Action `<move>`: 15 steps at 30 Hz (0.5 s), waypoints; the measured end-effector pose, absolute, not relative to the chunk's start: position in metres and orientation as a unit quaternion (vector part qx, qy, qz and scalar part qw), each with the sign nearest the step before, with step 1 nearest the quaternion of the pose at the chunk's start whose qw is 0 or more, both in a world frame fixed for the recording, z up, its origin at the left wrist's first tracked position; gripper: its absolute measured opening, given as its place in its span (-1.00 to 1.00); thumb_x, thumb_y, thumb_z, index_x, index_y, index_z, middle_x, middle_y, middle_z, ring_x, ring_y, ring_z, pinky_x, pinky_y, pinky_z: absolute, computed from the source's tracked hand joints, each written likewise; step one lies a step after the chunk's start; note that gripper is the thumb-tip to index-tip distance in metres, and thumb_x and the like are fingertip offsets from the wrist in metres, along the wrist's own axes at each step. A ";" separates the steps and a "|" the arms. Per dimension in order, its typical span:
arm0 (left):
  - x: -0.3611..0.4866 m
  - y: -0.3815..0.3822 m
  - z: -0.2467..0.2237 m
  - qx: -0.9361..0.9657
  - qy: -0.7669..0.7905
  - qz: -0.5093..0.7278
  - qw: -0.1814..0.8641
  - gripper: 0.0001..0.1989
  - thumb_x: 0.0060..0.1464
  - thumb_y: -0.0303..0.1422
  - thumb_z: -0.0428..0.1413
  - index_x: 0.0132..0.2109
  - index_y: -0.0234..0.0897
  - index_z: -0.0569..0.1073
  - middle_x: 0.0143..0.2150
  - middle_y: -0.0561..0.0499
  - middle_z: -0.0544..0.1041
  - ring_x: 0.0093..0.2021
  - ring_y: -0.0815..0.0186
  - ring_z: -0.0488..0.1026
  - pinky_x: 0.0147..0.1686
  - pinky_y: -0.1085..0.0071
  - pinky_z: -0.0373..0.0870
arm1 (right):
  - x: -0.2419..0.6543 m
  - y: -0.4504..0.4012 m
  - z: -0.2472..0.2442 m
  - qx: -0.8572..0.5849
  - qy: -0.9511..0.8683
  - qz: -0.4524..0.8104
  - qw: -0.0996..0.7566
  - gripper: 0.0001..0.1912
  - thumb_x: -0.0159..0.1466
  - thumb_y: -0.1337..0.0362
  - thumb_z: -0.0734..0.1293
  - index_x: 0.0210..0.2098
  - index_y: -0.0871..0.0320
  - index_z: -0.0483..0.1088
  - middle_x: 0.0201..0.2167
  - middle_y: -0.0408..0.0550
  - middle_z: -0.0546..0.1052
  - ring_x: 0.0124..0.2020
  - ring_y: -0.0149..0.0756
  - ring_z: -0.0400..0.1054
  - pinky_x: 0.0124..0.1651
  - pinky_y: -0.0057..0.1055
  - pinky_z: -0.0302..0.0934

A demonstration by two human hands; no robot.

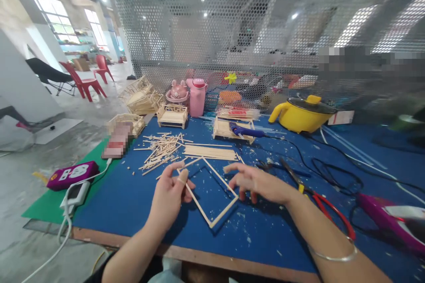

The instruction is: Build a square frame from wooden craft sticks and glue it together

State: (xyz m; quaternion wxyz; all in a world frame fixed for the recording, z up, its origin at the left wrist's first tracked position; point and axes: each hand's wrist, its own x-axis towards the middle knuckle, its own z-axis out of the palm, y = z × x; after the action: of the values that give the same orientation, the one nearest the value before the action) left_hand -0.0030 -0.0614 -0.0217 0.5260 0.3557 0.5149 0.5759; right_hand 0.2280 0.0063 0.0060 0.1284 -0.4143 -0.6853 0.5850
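1. Head view: the stick frame [223,212], a four-sided outline of thin wood, is in front of me, between my two hands and over the table [122,205]. Shadows suggest it is at least partly raised; I cannot tell whether its near corner touches down.
2. The frame's longer sides run from far left to near right, with one corner pointing toward me.
3. My left hand [171,194] is the nearer, in contact: thumb and fingers pinch the left corner.
4. My right hand [257,183] is beside the right corner, fingers parted and loosely curled, with no grip visible; I cannot tell whether a fingertip touches the wood.
5. Beyond the frame lie a row of sticks [210,152] and, to its left, a scattered stick pile [162,150].
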 end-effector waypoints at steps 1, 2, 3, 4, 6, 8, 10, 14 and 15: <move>0.000 -0.067 -0.024 0.350 0.515 0.584 0.521 -0.49 -0.06 -0.05 0.14 -0.05 -0.24 0.21 -0.56 0.12 0.47 -0.68 0.47 0.30 -0.65 0.57 0.27 | 0.223 0.002 0.003 -0.401 -0.698 0.579 0.124 -0.51 0.13 0.08 0.33 0.00 0.09 0.20 -0.30 -0.05 0.49 -0.48 -0.40 0.35 -0.62 -0.58 0.14; 0.003 -0.073 -0.026 0.346 0.516 0.588 0.518 -0.48 -0.06 -0.05 0.14 -0.04 -0.24 0.21 -0.55 0.10 0.48 -0.66 0.46 0.33 -0.62 0.55 0.30 | 0.218 0.000 0.000 -0.396 -0.708 0.569 0.132 -0.53 0.11 0.14 0.36 -0.02 0.10 0.22 -0.36 -0.11 0.48 -0.50 -0.43 0.32 -0.59 -0.58 0.15; 0.006 -0.077 -0.028 0.346 0.517 0.582 0.524 -0.46 -0.07 -0.05 0.14 -0.02 -0.24 0.20 -0.53 0.08 0.50 -0.63 0.44 0.36 -0.60 0.54 0.32 | 0.214 -0.001 -0.004 -0.400 -0.714 0.554 0.148 -0.59 0.12 0.18 0.35 -0.06 0.11 0.25 -0.44 -0.16 0.45 -0.54 -0.46 0.29 -0.58 -0.57 0.14; 0.007 -0.081 -0.029 0.353 0.520 0.568 0.532 -0.43 -0.06 -0.05 0.14 0.02 -0.23 0.19 -0.52 0.07 0.50 -0.62 0.42 0.38 -0.60 0.53 0.32 | 0.212 0.000 -0.008 -0.411 -0.720 0.534 0.167 -0.67 0.14 0.21 0.32 -0.11 0.13 0.28 -0.50 -0.20 0.42 -0.57 -0.48 0.26 -0.57 -0.56 0.13; 0.005 -0.089 -0.030 0.382 0.534 0.525 0.542 -0.35 -0.05 -0.08 0.14 0.14 -0.19 0.14 -0.53 0.08 0.51 -0.64 0.39 0.39 -0.63 0.53 0.29 | 0.214 0.007 -0.013 -0.437 -0.739 0.472 0.200 -0.77 0.17 0.24 0.29 -0.19 0.16 0.35 -0.55 -0.21 0.40 -0.59 -0.48 0.24 -0.52 -0.53 0.13; -0.001 -0.096 -0.031 0.428 0.560 0.481 0.522 -0.30 -0.04 -0.12 0.14 0.22 -0.12 0.09 -0.59 0.13 0.48 -0.72 0.40 0.32 -0.68 0.53 0.23 | 0.220 0.016 -0.016 -0.445 -0.768 0.416 0.201 -0.80 0.17 0.24 0.28 -0.24 0.17 0.41 -0.51 -0.16 0.44 -0.52 -0.44 0.29 -0.44 -0.48 0.17; -0.010 -0.100 -0.032 0.484 0.588 0.434 0.481 -0.41 0.00 -0.14 0.12 0.18 -0.11 0.21 -0.62 0.14 0.45 -0.73 0.39 0.29 -0.67 0.52 0.20 | 0.224 0.021 -0.018 -0.437 -0.788 0.391 0.188 -0.79 0.17 0.23 0.27 -0.25 0.18 0.44 -0.47 -0.13 0.49 -0.44 -0.38 0.33 -0.35 -0.44 0.20; -0.022 -0.094 -0.028 0.588 0.620 0.389 0.345 -0.63 0.01 -0.20 0.11 -0.01 -0.14 0.43 -0.38 -0.01 0.54 -0.48 0.29 0.42 -0.41 0.44 0.30 | 0.213 0.020 -0.017 -0.429 -0.817 0.335 0.192 -0.76 0.19 0.21 0.26 -0.19 0.14 0.45 -0.37 -0.10 0.54 -0.36 -0.32 0.37 -0.26 -0.37 0.22; -0.024 -0.088 -0.026 0.607 0.620 0.385 0.314 -0.63 -0.01 -0.23 0.13 -0.01 -0.14 0.44 -0.29 -0.05 0.54 -0.40 0.25 0.44 -0.34 0.41 0.31 | 0.210 0.019 -0.016 -0.429 -0.826 0.305 0.203 -0.74 0.19 0.22 0.26 -0.15 0.12 0.44 -0.29 -0.07 0.54 -0.30 -0.29 0.38 -0.21 -0.34 0.21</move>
State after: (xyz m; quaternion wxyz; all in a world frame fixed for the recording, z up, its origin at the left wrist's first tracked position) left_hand -0.0241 -0.0883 -0.0256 0.3143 0.6069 0.6199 0.3855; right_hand 0.2100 0.0192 -0.0159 0.2026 -0.4292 -0.8256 0.3051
